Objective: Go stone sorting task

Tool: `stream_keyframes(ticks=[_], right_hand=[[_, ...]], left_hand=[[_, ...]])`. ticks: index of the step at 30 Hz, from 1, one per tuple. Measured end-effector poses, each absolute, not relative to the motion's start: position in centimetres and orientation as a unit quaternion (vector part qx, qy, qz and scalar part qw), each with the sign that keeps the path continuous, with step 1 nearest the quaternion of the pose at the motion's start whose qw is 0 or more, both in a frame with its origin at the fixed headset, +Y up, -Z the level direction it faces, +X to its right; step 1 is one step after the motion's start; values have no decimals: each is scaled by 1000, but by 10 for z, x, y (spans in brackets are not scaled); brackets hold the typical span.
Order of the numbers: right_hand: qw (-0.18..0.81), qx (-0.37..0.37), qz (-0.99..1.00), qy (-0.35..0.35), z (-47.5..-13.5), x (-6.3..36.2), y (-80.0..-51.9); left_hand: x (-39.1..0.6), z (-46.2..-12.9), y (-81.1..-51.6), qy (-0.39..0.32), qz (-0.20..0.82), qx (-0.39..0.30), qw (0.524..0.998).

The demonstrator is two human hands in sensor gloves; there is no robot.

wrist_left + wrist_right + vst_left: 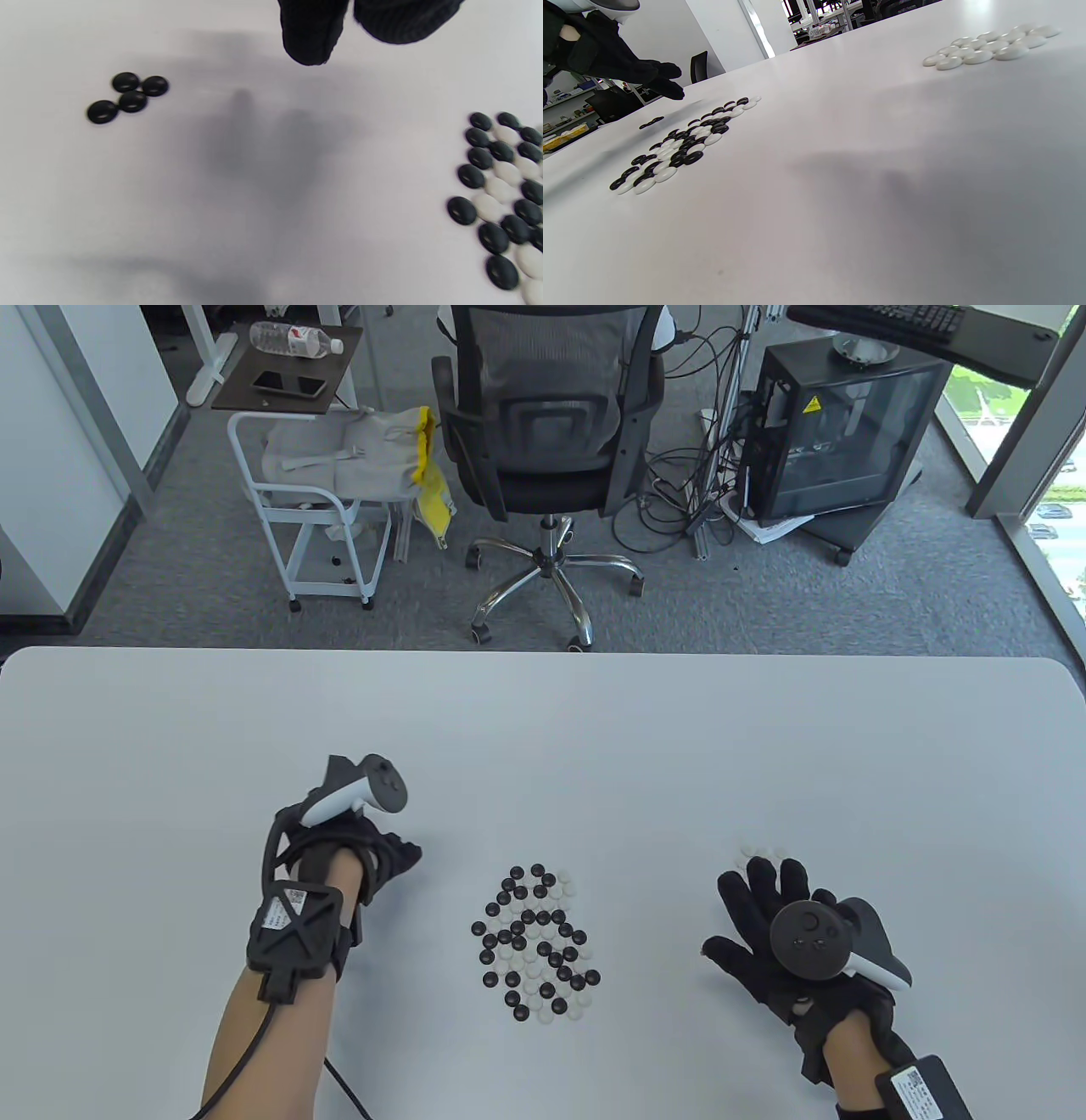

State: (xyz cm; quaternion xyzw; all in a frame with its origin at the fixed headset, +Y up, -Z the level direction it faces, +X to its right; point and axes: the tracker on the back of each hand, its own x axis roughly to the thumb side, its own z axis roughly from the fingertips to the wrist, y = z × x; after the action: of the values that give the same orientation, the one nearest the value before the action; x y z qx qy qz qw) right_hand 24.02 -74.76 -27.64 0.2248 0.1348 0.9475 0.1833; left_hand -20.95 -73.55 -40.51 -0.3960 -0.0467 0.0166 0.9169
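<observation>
Table view, near to far: right hand (785,937) flat with fingers spread, holding nothing, white-stone pile (988,45) just beyond its fingertips, roughly ten. Left hand (373,857) loosely curled, nothing visibly held. Mixed pile (536,942) sits between the hands, several dozen black and white stones, too packed for an exact count. Four black stones (127,97) lie sorted on the left. Best move, I'd judge: pinch edge stones one at a time, black left, white right, without scattering neighbours.
</observation>
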Motion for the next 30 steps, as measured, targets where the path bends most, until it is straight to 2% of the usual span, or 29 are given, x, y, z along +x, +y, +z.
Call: stream_keyframes(ticks=[3, 8, 13, 18, 21, 27, 30], right_hand=[[183, 225, 948, 135, -276, 240, -748], [182, 226, 947, 137, -276, 240, -748], [181, 227, 947, 138, -276, 240, -747], [182, 228, 947, 138, -276, 241, -747], [181, 230, 946, 137, -276, 240, -747], [181, 229, 946, 142, -275, 240, -748], [185, 227, 946, 139, -275, 242, -747]], left_hand=[[-157, -389, -734, -147, -16, -391, 909], [-88, -358, -740, -271, -56, -374, 885], [-48, -340, -755, -331, -81, -381, 860], [-35, -339, -774, -332, -102, -388, 854], [-31, -347, -778, -324, -76, -395, 856], [-11, -403, -783, -243, -18, -397, 885], [-21, -427, -782, -185, 11, -398, 898]])
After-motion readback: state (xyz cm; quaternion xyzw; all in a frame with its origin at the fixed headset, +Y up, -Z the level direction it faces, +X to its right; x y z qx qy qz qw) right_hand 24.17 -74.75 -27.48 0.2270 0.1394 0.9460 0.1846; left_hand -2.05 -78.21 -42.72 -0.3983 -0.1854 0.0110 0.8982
